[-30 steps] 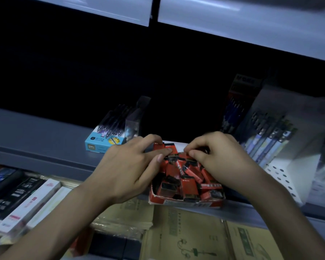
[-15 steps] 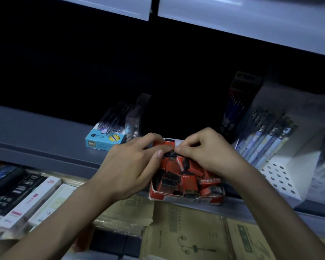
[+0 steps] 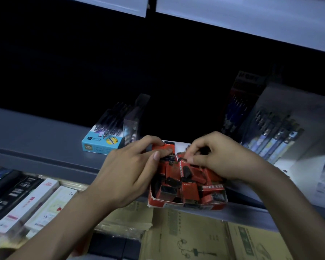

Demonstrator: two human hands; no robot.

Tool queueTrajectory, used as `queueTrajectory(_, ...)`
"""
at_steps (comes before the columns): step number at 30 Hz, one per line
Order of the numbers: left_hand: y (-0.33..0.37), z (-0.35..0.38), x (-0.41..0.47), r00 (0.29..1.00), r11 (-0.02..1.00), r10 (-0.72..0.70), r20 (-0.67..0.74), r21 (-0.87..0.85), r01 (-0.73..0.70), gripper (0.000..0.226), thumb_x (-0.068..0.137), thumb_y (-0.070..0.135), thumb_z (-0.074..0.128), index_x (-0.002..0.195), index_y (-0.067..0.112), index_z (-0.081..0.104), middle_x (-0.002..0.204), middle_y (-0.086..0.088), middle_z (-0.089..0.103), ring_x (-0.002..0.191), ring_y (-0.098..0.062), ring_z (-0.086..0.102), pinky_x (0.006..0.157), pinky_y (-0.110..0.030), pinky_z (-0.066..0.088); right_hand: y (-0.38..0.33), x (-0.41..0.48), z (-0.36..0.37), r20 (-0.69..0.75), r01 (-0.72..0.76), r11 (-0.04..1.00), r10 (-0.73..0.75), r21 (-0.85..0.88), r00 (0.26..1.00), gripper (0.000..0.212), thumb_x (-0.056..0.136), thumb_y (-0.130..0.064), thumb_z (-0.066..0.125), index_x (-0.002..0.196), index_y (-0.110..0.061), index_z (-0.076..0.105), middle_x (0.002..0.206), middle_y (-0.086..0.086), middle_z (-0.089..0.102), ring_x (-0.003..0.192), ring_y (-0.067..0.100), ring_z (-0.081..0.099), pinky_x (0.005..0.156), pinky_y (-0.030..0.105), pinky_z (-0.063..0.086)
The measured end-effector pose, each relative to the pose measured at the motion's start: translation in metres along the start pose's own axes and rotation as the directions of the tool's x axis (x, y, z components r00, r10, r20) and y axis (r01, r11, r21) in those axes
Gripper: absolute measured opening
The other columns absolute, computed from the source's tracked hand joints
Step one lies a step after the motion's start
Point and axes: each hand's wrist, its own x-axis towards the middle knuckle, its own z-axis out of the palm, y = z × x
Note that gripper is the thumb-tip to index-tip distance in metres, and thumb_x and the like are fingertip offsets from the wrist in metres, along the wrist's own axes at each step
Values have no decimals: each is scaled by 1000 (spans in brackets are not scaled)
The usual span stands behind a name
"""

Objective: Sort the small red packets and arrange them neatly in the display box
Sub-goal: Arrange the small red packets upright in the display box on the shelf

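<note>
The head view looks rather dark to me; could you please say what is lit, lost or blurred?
Head view: dim, bluish light; the recess behind the shelf is black; the overhead panels glare pale; the left hand, right hand and red packets in the display box are lit but soft, their print unreadable.

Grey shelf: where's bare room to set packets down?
Free: bare shelf left of the blue pen box. Crowded: the display box, heaped with red packets, left hand and right hand over it; right forearm fills the gap to the pen rack.
</note>
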Motion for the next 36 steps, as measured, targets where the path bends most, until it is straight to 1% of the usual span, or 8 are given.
queueTrajectory(3, 0, 0, 0, 1000, 1000, -1, 0, -5, 1, 57, 112, 45, 16, 137, 39, 66, 133, 19, 55, 95, 0, 61, 67, -33, 51, 0, -2, -3, -75, -20, 1000, 21, 6, 997, 17, 97, -22, 69, 87, -32, 78, 95, -14, 74, 90, 4, 67, 80, 26, 56)
queueTrajectory(7, 1, 0, 1, 1000, 1000, 8, -1, -7, -8, 57, 112, 45, 16, 135, 38, 67, 130, 17, 57, 89, 2, 60, 64, -27, 47, -13, -6, 3, -127, -40, 964, 6, -262, 992, 48, 100, -6, 51, 101, -46, 77, 103, -10, 71, 72, 14, 65, 56, 29, 51)
queueTrajectory(11, 2, 0, 2, 1000, 1000, -1, -8, -4, 1, 56, 112, 44, 17, 133, 38, 68, 129, 18, 57, 86, 1, 60, 61, -29, 48, -37, -16, 4, -119, -62, 798, -12, -599, 993, 62, 94, -2, 55, 130, -52, 64, 120, -8, 56, 115, 21, 56, 74, 28, 38)
queueTrajectory(14, 2, -1, 1, 1000, 1000, 1, -2, 5, -1, 57, 111, 43, 16, 134, 37, 68, 130, 17, 57, 89, -3, 62, 61, -29, 46, -48, -23, 11, -69, -25, 693, -36, -721, 997, 57, 100, -12, 55, 143, -48, 53, 123, -2, 45, 125, 26, 45, 79, 32, 29)
queueTrajectory(18, 2, -1, 1, 1000, 1000, -9, 5, -13, 9, 56, 111, 43, 17, 135, 39, 67, 132, 17, 56, 93, -5, 63, 67, -34, 49, -42, -18, 8, -29, -45, 725, 34, -687, 999, 68, 98, -6, 53, 141, -57, 50, 113, -5, 36, 125, 25, 44, 81, 30, 30)
queueTrajectory(25, 2, 1, 0, 1000, 1000, -11, 14, -5, 11, 56, 112, 44, 16, 138, 39, 65, 134, 18, 54, 100, -5, 63, 70, -35, 51, -24, -17, 13, -32, -55, 857, 45, -512, 998, 69, 98, -3, 41, 143, -54, 51, 140, 1, 41, 134, 26, 35, 106, 39, 39)
queueTrajectory(31, 3, 0, 0, 1000, 1000, -11, 14, 0, 11, 60, 111, 47, 12, 138, 39, 65, 133, 17, 55, 99, -6, 63, 69, -35, 51, -23, -6, 7, -111, 23, 880, -86, -474, 990, 20, 101, -38, 56, 109, -36, 74, 104, -11, 66, 101, 14, 63, 85, 39, 54)
queueTrajectory(36, 2, 1, 1, 1000, 1000, 0, -1, 6, 0, 57, 112, 45, 15, 138, 38, 65, 132, 15, 56, 99, -9, 65, 68, -36, 51, -25, 0, -5, -65, -5, 802, -42, -597, 997, 32, 92, -41, 72, 124, -43, 66, 125, -11, 65, 117, 16, 61, 87, 34, 52)
